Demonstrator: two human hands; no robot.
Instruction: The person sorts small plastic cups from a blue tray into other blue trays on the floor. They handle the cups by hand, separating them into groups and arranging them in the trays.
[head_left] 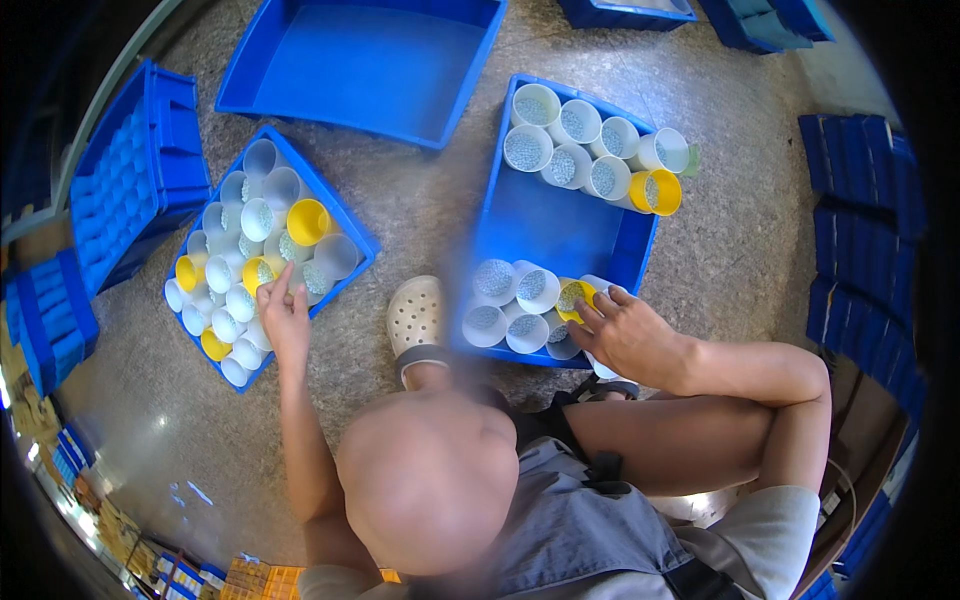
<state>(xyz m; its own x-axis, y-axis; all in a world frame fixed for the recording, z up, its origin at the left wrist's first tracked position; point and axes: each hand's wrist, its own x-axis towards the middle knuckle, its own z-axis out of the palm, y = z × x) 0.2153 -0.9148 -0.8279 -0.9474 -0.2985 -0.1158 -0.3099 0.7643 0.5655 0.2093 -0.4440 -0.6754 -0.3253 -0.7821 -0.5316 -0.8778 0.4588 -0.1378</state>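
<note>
My left hand (286, 318) is over the slanted blue crate (357, 243) on the left, fingers apart. Its fingertips lie against the near side of a yellow cup (252, 270) with pale blue beads in it. White and clear cups, several holding the same beads, and other yellow cups pack this crate. At the near end of the right blue crate (565, 212), my right hand (635, 338) curls its fingers at the rim of another yellow cup (568, 300) of beads. Partly hidden white cups (485, 325) stand around it.
More bead-filled cups (527, 148) line the far end of the right crate. A large blue bin (365, 65) lies ahead on the floor. Blue crates of light blue pieces stand far left (120, 185); stacked blue crates (865, 255) are at right. My pale clog (414, 312) rests between the crates.
</note>
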